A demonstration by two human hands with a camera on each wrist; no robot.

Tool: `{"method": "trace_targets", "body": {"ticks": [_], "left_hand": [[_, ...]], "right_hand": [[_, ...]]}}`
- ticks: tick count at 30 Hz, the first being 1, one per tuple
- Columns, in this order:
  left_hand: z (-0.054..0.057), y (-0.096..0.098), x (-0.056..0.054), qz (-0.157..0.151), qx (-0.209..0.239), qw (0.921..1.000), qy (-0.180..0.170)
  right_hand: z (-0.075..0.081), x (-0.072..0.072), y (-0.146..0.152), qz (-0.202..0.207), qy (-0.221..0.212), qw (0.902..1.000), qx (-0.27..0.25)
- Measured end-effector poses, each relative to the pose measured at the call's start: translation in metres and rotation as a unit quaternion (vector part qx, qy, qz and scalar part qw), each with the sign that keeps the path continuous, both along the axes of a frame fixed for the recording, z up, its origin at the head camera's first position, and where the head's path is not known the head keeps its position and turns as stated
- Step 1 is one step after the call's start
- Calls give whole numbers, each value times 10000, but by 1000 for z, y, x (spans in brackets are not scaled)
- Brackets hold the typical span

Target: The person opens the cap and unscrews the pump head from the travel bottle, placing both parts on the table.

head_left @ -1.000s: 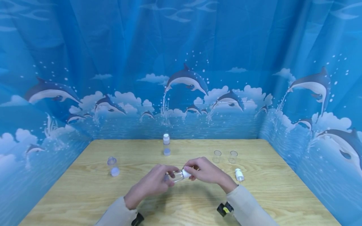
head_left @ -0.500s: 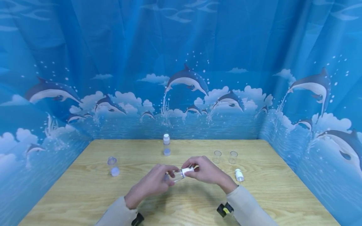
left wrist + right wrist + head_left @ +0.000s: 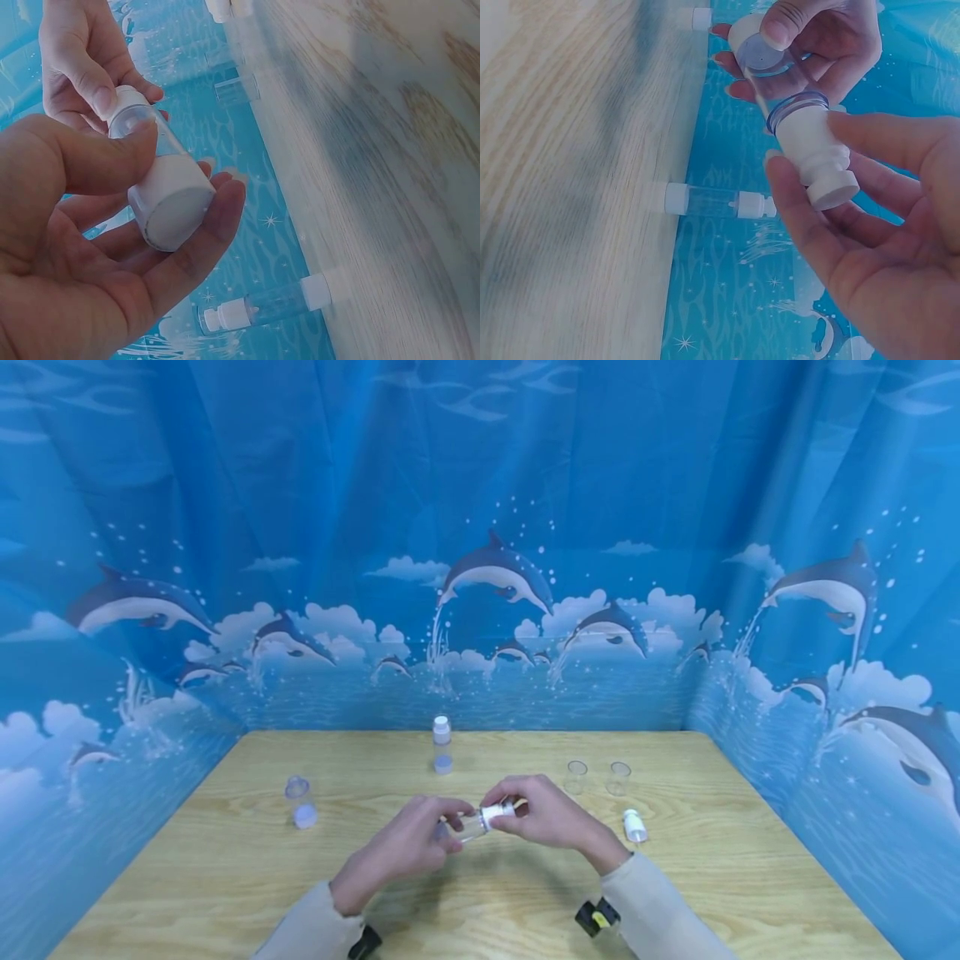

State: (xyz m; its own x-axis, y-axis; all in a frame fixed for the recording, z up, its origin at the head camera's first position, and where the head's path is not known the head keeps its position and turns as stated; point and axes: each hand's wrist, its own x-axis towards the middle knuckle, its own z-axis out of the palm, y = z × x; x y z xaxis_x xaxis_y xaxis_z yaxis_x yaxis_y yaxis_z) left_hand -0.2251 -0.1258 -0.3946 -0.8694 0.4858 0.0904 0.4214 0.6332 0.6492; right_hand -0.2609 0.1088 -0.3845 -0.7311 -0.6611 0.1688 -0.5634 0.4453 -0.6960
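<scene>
My left hand (image 3: 416,837) grips a clear bottle (image 3: 470,829) tilted over the middle of the table. In the left wrist view its thumb lies along the bottle's wall, above the white base (image 3: 176,201). At the other end, my right hand (image 3: 545,812) holds a white pump head (image 3: 495,814) between thumb and fingers. The right wrist view shows the pump head (image 3: 810,141) lined up with the bottle and sitting at the bottle's rim (image 3: 796,109), its small round button pointing away from the bottle.
A similar bottle with its pump (image 3: 442,745) stands at the back of the wooden table (image 3: 480,910). An open bottle (image 3: 302,802) is at the left. Two clear caps (image 3: 576,777) stand at the right, behind a loose white pump head (image 3: 634,826). A blue dolphin curtain (image 3: 480,460) surrounds the table.
My right hand's fingers have shifted slightly up and left on the white pump head, leaving more of it showing. The left hand and bottle stay in place.
</scene>
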Motion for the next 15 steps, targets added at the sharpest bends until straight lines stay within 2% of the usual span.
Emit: {"method": "trace_targets", "body": {"ticks": [8,15], "left_hand": [[-1,-1,-1,-11,-3,10000,77],[-1,-1,-2,-57,-8,10000,53]], "right_hand": [[-2,-2,2,-64,50,10000,-30],[-4,-3,3,-94,-291,9994,-156]]}}
